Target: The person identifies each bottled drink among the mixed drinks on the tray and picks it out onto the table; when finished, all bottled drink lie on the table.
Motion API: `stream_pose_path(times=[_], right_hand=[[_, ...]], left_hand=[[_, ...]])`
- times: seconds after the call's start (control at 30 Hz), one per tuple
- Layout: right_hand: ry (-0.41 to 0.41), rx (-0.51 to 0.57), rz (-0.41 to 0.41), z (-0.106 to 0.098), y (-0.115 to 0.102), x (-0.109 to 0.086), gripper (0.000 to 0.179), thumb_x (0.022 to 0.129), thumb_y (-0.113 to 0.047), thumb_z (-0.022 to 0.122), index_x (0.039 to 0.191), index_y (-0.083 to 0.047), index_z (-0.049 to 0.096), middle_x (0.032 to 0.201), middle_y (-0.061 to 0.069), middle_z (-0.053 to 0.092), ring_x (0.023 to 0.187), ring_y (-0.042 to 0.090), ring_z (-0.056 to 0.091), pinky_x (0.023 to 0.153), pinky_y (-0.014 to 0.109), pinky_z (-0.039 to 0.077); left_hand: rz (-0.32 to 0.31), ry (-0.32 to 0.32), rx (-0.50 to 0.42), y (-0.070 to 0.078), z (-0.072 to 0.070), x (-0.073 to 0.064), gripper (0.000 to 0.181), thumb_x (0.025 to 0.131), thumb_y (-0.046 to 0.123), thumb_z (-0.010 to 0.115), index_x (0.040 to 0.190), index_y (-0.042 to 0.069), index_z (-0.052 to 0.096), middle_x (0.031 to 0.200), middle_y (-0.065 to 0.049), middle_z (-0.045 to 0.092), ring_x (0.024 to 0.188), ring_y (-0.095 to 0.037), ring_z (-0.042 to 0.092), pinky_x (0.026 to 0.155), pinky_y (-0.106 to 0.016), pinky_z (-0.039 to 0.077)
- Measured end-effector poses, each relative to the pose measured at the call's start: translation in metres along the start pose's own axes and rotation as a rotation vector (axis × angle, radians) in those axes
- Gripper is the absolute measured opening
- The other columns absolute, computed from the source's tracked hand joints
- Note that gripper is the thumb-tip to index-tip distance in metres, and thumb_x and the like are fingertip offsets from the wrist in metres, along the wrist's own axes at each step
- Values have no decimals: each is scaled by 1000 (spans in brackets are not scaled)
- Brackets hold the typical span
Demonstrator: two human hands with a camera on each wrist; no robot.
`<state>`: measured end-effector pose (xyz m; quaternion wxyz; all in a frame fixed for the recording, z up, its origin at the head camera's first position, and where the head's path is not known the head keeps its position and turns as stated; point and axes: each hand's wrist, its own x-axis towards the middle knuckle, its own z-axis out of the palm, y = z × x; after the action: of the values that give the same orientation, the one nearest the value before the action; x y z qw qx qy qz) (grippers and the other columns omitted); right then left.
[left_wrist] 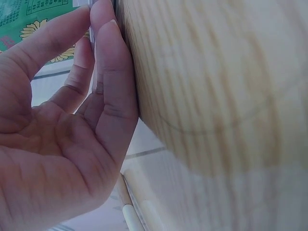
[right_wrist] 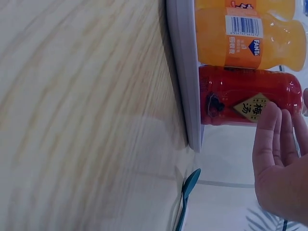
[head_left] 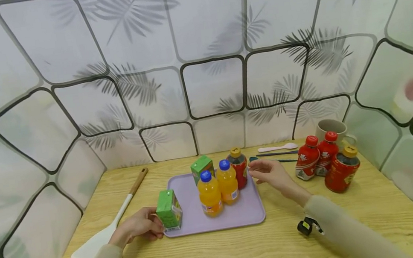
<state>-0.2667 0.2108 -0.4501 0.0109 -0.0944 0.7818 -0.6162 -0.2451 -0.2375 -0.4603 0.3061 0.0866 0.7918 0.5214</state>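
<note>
A lilac tray point(head_left: 246, 219) lies on the table, holding two green drink cartons point(head_left: 168, 210), two orange soda bottles point(head_left: 210, 195) with blue caps, and a dark red plum drink bottle point(head_left: 239, 172) with a yellow cap. At the tray's left edge, my left hand point(head_left: 141, 224) pinches the rim, thumb above and fingers along the underside, close beside the front carton. My right hand point(head_left: 274, 174) is by the tray's right end, its fingers extended near the plum drink bottle point(right_wrist: 231, 96) and holding nothing. A barcode shows on one soda bottle point(right_wrist: 211, 38) in the right wrist view.
A white spatula point(head_left: 97, 244) with a wooden handle lies left, partly behind my left forearm. At the right stand two red bottles point(head_left: 307, 159), another yellow-capped bottle point(head_left: 341, 172) and a beige mug point(head_left: 330, 126). A pink spoon point(head_left: 276, 148) and dark utensils lie at the back.
</note>
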Motion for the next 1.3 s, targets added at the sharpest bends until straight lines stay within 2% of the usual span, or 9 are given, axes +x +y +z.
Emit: stream_pose_path(times=[0.13,0.23,0.43,0.6,0.7,0.8,1.03,1.2,1.3], right_hand=[[37,-19,7,3,-2,4,41,91,-22,71,125,-1,61,119,18,64,99,22,65,78,36,60],[64,-22,7,3,-3,7,43,90,-20,72,127,-2,59,124,20,62,101,20,64,79,34,59],[79,-36,-34,6,-13,10,51,86,-15,75,132,-1,56,130,23,59,116,35,57,83,26,55],[63,-50,-74,13,-33,6,54,86,-10,75,135,1,54,134,23,56,122,44,52,99,45,49],[43,-59,-81,17,-45,4,58,86,-5,73,139,2,50,137,26,53,125,46,50,106,56,42],[26,-79,-92,19,-43,8,61,85,-3,73,141,1,48,139,26,51,127,44,50,109,57,39],[-7,-32,-91,19,-11,32,70,84,-5,75,146,-4,44,146,22,46,132,39,47,108,52,43],[-65,-30,-123,19,-6,38,73,83,-7,77,147,-5,43,144,19,49,125,38,54,102,46,49],[-63,-37,-130,18,-7,39,71,81,-8,78,144,-6,47,140,18,53,120,36,57,99,44,51]], left_hand=[[3,-4,0,0,0,0,55,82,-3,66,133,-7,47,86,-9,64,71,-19,68,62,-30,59],[2,-7,-2,0,0,0,55,82,-3,66,133,-7,47,87,-10,64,72,-19,68,62,-30,59],[1,-6,-2,1,0,0,55,83,-2,67,134,-7,47,87,-10,64,72,-19,68,63,-31,59],[12,-1,8,-2,0,0,54,83,-2,67,133,-7,47,86,-10,64,71,-19,68,63,-30,59],[12,-1,9,-2,0,1,54,83,-2,67,133,-7,47,87,-10,64,71,-19,68,62,-30,59],[10,-1,8,-2,0,0,54,82,-2,67,133,-7,47,87,-10,64,71,-19,68,63,-31,59],[10,0,7,-1,0,0,55,82,-2,67,133,-8,47,87,-10,63,72,-19,68,63,-30,59],[11,-1,9,0,0,-1,55,82,-2,66,133,-8,46,88,-10,64,72,-19,68,63,-30,59],[13,1,10,0,1,0,55,82,-2,66,133,-8,47,87,-10,64,72,-18,68,63,-30,59]])
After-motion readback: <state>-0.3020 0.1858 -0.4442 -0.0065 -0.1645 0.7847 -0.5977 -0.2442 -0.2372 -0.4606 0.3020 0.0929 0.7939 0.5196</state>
